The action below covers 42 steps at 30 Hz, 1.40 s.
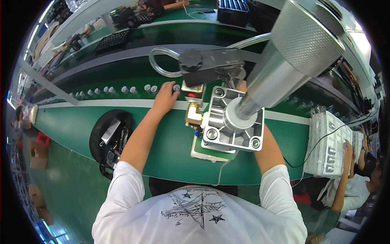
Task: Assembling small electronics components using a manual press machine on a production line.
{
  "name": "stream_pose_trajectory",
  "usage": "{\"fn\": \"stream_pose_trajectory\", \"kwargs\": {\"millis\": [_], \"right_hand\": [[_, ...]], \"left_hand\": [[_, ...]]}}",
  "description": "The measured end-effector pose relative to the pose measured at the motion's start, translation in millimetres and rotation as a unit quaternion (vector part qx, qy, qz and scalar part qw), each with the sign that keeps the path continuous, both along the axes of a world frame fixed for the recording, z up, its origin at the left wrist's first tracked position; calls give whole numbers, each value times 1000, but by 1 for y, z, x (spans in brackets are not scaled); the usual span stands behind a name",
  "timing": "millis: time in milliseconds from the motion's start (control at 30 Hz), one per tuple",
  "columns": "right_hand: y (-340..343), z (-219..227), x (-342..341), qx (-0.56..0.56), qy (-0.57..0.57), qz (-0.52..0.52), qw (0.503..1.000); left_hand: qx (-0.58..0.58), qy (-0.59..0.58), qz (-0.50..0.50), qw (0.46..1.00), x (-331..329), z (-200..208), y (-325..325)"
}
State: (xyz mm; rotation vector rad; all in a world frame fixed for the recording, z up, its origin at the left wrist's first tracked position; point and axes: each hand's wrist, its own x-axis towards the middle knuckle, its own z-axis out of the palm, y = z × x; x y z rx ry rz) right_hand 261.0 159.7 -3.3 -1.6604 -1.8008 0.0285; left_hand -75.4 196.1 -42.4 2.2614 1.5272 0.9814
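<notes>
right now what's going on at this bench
A person in a white T-shirt works at a green conveyor bench under a metal press cylinder. The left hand reaches to the row of small white cylindrical parts on the belt, fingertips at one of them. The right hand is hidden behind the press's base. A black pouch lies at left; another person handles trays at right.

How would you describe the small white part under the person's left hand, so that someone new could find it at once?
Start at the long green conveyor belt that crosses the bench. A row of small white cylindrical caps stands along its near edge. The one meant is at the right end of that row, at the fingertips of the left hand, beside the pneumatic press; the other caps stand untouched.
</notes>
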Motion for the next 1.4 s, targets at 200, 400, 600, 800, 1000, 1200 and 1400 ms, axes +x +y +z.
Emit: {"fn": "stream_pose_trajectory", "kwargs": {"millis": [200,400,600,800,1000,1200,1400], "right_hand": [[-7,-19,65,-103,-90,-96,986],[47,-37,107,93,-108,-26,989],[73,-15,109,-119,-127,-180,968],[70,-46,119,-146,-90,-143,975],[-34,13,55,-173,280,56,943],[-166,57,6,-258,258,143,920],[-195,31,-55,-271,324,144,895]], "left_hand": [[-21,-119,28,992,-4,37,-120],[-115,-140,47,982,0,31,-216],[-128,-172,86,973,5,24,-219],[-119,-155,78,978,4,18,-219],[-72,-154,72,983,-3,10,-222],[-9,-143,2,990,22,31,-226],[19,-98,-117,988,72,52,-219]]}}
